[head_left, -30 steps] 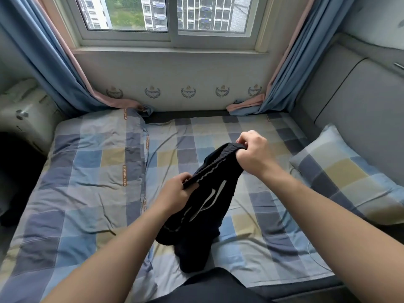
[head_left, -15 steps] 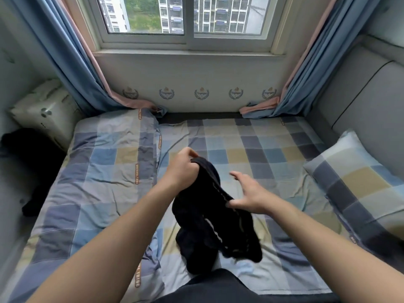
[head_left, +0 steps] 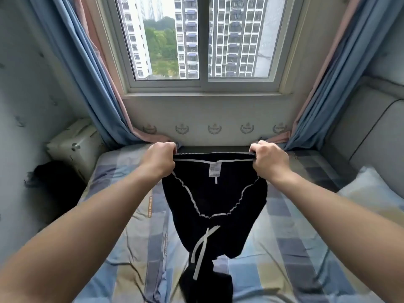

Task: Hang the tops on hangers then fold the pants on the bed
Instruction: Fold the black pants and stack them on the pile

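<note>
Garment: a black top (head_left: pixel 216 197) with wavy white trim and a white tie is held spread in the air above the checked bed (head_left: pixel 135 248), its lower end trailing toward the sheet
Left hand (head_left: pixel 160 159): the fingers are curled tight round the top's left upper corner
Right hand (head_left: pixel 267 159): the fingers are closed round the right upper corner, and the upper edge is drawn taut between the two hands
Tag (head_left: pixel 213 169): a white label is seen inside the upper edge, at its middle
Step in hand: judged to be the hanging stage, with the top opened out so that neckline and shoulders can be found
Next move: a hanger is called for, and none is in view; one hand would have to be freed to fetch it and feed it through the neckline
Pants: none can be made out; a dark heap (head_left: pixel 52 184) left of the bed cannot be identified
</note>
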{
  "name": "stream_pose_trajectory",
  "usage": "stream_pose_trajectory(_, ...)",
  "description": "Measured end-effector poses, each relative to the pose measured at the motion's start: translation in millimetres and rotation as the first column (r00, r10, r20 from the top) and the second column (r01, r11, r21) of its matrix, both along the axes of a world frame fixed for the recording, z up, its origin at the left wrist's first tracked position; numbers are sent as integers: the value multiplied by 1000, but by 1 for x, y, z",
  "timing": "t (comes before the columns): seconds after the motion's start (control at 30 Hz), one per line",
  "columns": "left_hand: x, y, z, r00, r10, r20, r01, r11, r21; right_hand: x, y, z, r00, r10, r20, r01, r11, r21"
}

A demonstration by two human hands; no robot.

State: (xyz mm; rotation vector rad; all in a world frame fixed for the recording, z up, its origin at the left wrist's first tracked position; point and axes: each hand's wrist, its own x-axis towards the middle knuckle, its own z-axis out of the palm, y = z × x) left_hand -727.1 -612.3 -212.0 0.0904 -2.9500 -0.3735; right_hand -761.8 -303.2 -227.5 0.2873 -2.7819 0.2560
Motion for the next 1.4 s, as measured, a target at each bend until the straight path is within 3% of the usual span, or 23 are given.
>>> stream_pose_trajectory(0.2, -36, -40, 104, 978, 190, -88, -196, 978, -66, -49, 21, 112, 992, -67, -108, 65, 998, -20)
stream_pose_trajectory(0.37, -49, -60, 216, 948, 275, -159, -281, 959, -18, -70, 27, 217, 973, -113, -203, 101, 993, -66)
stream_pose_trajectory(0.43, -50, -67, 257, 932, 316, -177, -316, 948, 30, -73, 27, 258, 961, -134, -242, 111, 988, -107)
stream_pose_trajectory(0.53, -43, -75, 309, 907, 400, -131, -362, 899, 246, -74, 26, 317, 954, -161, -252, 100, 966, -239)
stream_pose_trajectory(0.63, -30, -79, 346, 924, 381, 44, -334, 742, 582, -72, 22, 367, 964, -218, -152, 136, 897, -421)
stream_pose_trajectory(0.73, -25, -83, 377, 939, 342, 37, -222, 517, 827, -64, 9, 401, 975, -170, 142, 219, 647, -730)
stream_pose_trajectory(0.8, -22, -80, 395, 939, 345, 11, -150, 380, 913, -57, 2, 417, 964, -59, 261, 253, 518, -817)
stream_pose_trajectory(0.97, -13, -73, 428, 953, 295, -64, 12, 173, 985, -46, -3, 458, 960, 102, 259, 226, 259, -939)
stream_pose_trajectory(1.07, -9, -70, 447, 959, 234, -160, 144, 87, 986, -41, -6, 477, 979, 117, 164, 133, 237, -962)
stream_pose_trajectory(1.13, -6, -69, 458, 953, 197, -231, 218, 86, 972, -40, -9, 485, 990, 103, 101, 68, 287, -956)
stream_pose_trajectory(1.2, -4, -68, 468, 941, 150, -303, 287, 120, 950, -39, -12, 492, 993, 87, 74, 33, 405, -914)
stream_pose_trajectory(1.27, -4, -67, 475, 916, 139, -375, 342, 214, 915, -39, -13, 498, 997, 68, 22, -13, 477, -879)
stream_pose_trajectory(1.4, -10, -70, 484, 777, 333, -534, 360, 461, 811, -36, -14, 510, 983, 174, -67, -154, 557, -816)
